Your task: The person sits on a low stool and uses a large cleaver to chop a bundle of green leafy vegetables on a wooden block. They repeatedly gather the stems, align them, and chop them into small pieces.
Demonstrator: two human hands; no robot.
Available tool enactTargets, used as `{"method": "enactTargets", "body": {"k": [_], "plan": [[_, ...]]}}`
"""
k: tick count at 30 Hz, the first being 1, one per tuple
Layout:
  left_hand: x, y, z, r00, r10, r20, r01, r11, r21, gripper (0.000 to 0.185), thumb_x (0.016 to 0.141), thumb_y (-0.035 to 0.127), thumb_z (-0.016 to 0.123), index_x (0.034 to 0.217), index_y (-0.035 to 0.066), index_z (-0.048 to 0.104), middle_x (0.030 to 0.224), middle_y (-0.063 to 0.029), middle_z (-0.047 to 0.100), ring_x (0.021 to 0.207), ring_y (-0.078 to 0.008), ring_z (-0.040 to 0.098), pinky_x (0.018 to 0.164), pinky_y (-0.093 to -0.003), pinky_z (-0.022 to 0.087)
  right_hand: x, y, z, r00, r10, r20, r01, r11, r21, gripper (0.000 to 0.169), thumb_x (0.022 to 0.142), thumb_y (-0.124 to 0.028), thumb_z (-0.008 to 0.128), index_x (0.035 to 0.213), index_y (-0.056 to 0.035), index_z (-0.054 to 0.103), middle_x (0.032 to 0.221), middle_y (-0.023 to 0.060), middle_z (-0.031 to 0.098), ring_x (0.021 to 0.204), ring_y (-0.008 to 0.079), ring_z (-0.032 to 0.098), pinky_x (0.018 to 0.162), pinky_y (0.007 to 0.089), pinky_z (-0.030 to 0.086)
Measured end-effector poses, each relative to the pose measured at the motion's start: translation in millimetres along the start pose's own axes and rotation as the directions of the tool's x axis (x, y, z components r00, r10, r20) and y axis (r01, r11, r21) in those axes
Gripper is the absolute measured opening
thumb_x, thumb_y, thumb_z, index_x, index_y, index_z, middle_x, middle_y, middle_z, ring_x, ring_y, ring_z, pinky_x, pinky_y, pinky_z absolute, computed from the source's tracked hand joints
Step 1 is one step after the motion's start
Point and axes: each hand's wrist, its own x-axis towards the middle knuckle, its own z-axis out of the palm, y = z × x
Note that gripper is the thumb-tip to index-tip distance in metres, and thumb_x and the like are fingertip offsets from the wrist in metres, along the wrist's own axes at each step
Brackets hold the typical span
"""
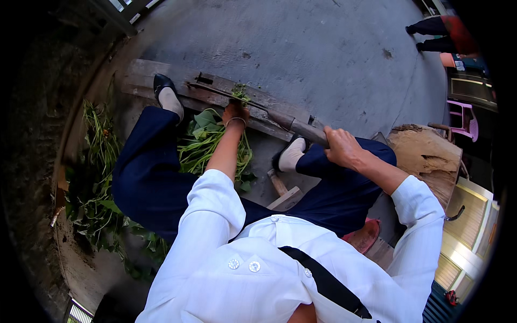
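My right hand point(343, 147) grips the wooden handle point(309, 131) of a long chopping blade point(226, 93), which lies across a wooden board on the ground. Closed around a bundle of leafy green stems point(208, 145), my left hand point(236, 113) is right beside the blade on its near side. The stems trail back from my left hand between my legs. Small cut green pieces point(241, 92) sit on the board on the blade's far side. How the blade joins the board at its far end is not clear.
My shoes rest on or beside the wooden board point(143, 78). More leafy vines point(101, 202) lie at left by a wall. A wooden stool part point(286, 198) is between my legs, a large wood stump point(424, 155) at right. A pink plastic chair point(464, 121) and another person point(448, 34) are farther off.
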Motion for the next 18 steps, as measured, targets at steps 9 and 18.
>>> {"method": "enactTargets", "body": {"k": [9,18], "plan": [[-8.2,8.5,3.0,0.999,-0.019,0.042,0.021,0.999,-0.05,0.036,0.081,0.033,0.053,0.101,0.003,0.055,0.098,-0.0226,0.062,0.095,-0.0358,0.06,0.082,-0.0436,0.048,35.3,93.1,118.3,0.998,-0.005,-0.055,0.012,0.992,0.123,0.029,0.066,-0.009,0.063,0.091,-0.0016,0.05,0.078,0.025,0.06,0.079,0.0435,0.057,0.071,0.0496,0.045],[1.1,-6.5,1.4,0.999,0.007,0.031,-0.011,0.994,0.109,0.04,0.075,0.03,0.06,0.106,0.005,0.056,0.101,-0.0171,0.063,0.096,-0.0319,0.06,0.081,-0.0412,0.05,-16.2,-42.8,-50.5,0.988,-0.037,0.148,0.027,0.997,0.066,0.031,0.068,-0.006,0.064,0.091,0.0054,0.047,0.078,0.0279,0.059,0.08,0.043,0.059,0.071,0.0476,0.047]]}}
